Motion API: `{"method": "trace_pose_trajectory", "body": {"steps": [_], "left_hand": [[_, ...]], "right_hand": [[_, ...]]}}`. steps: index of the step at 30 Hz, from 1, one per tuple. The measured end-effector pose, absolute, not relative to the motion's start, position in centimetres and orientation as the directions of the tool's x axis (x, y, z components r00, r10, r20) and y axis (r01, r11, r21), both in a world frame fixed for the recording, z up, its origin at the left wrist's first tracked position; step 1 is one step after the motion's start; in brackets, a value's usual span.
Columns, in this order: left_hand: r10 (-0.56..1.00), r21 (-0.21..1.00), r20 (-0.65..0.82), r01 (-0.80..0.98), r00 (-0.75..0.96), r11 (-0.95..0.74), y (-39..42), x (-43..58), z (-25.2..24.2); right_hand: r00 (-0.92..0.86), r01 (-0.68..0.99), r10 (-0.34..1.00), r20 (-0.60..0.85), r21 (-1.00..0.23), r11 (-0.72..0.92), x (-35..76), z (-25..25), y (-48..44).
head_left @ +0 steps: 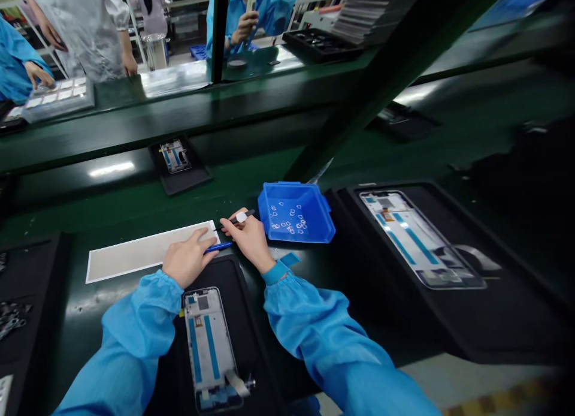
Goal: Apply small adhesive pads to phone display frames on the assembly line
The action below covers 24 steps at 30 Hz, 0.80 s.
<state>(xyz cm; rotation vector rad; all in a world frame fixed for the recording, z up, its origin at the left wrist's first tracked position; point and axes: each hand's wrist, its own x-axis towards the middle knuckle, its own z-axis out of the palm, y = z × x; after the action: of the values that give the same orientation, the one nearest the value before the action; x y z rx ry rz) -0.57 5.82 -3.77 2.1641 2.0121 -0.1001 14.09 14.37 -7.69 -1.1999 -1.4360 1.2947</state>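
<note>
The pale strip (pixel 130 259) on the green bench (pixel 49 217) was best kept flat under the left hand (pixel 186 260), where a blue pen (pixel 220 247) was held, while a slim dark tool (pixel 250 213) was pinched in the right hand (pixel 251 239).

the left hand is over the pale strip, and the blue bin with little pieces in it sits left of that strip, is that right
Not quite: the head view shows the blue bin to the right of the pale strip, not left. The left hand is over the strip, and the bin does hold little pieces.
</note>
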Motion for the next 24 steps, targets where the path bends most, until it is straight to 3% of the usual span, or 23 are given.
{"method": "trace_pose_trajectory", "body": {"steps": [9,13,17,20,24], "left_hand": [[0.980,0.104,-0.185,0.993,0.076,-0.057,6.0,-0.5,-3.6],[0.989,0.236,-0.139,0.971,0.056,-0.022,5.6,-1.1,-3.3],[0.992,0.460,-0.025,0.880,-0.121,0.119,3.1,-2.3,-2.7],[0.981,0.607,-0.171,0.774,-0.094,0.180,0.8,-2.7,-2.5],[0.961,0.585,-0.276,0.793,0.000,0.168,-0.7,-2.3,-2.7]], "right_hand": [[-0.157,0.018,0.988,-0.002,-1.000,0.001,14.0,-7.8,14.6],[-0.083,-0.063,0.996,0.013,-0.998,0.008,15.0,-6.3,12.4],[-0.101,-0.074,0.994,-0.037,-0.996,-0.044,17.3,-5.4,7.0],[-0.161,0.038,0.986,-0.042,-0.999,-0.037,18.0,-5.9,3.4],[-0.210,0.156,0.977,-0.034,-0.988,-0.001,17.4,-6.7,1.9]]}}
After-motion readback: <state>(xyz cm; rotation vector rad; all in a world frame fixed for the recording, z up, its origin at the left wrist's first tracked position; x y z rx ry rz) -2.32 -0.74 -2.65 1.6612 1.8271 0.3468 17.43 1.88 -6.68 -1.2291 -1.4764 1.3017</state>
